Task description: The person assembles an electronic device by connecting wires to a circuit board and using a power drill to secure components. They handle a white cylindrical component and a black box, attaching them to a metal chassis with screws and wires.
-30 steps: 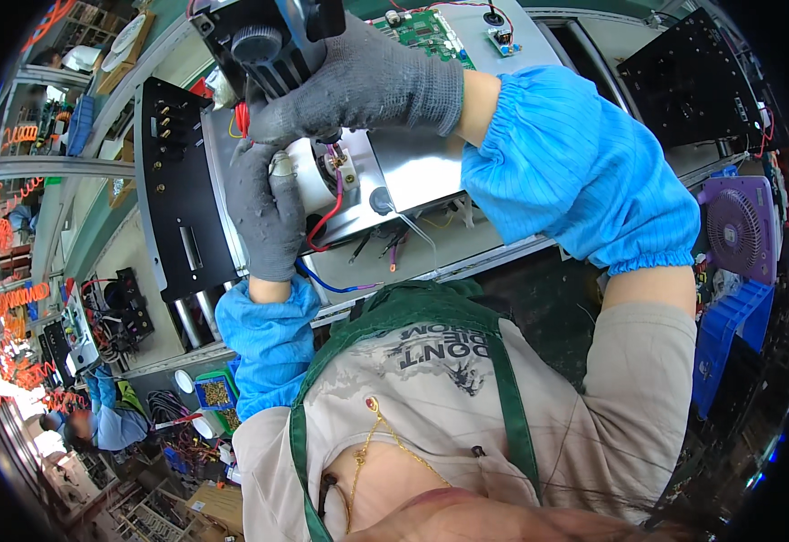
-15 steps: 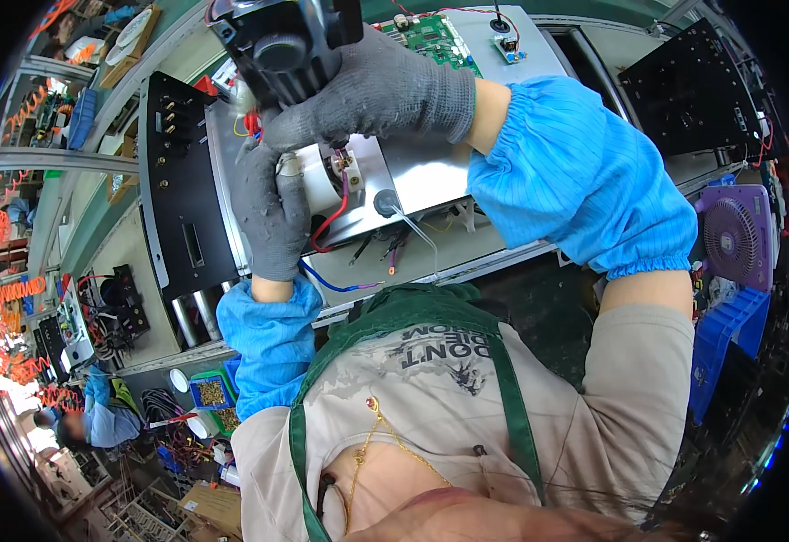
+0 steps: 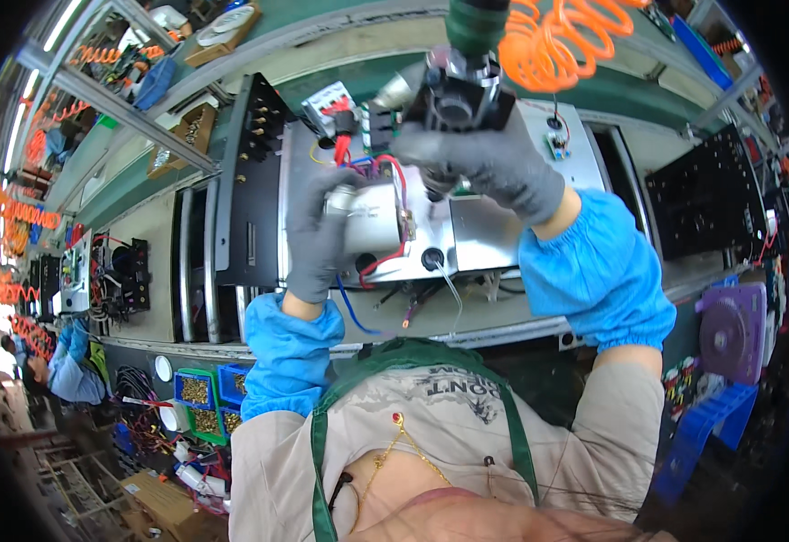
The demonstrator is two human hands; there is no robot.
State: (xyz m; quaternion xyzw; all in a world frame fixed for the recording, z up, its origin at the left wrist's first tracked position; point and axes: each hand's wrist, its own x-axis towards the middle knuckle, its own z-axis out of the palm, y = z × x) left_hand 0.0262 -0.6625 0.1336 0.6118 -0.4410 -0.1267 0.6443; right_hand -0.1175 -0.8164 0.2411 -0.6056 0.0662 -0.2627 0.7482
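Observation:
My right hand [image 3: 494,167], in a grey glove, is wrapped around a black power screwdriver [image 3: 458,104], held upright above a metal chassis [image 3: 489,237]. The driver's lower tip points down toward the chassis, apart from the white block. My gloved left hand [image 3: 313,237] is somewhat blurred at the left end of a white, silvery block [image 3: 375,217] on the chassis. Its fingers are curled, and a small pale metallic piece shows at them; its kind is unclear. Red wires [image 3: 402,181] run along the block's right side, and a blue wire [image 3: 349,307] hangs below my left hand.
A black panel [image 3: 254,181] with brass fittings stands at the chassis's left. An orange coiled hose [image 3: 566,45] hangs at top right. Another black panel [image 3: 706,194] lies at right, near a purple fan [image 3: 733,332]. Bins of brass parts [image 3: 197,390] are at lower left.
My right hand has moved right with the screwdriver, away from my left hand. The view has shifted, showing more of the chassis and the orange hose. My left hand stays by the white block.

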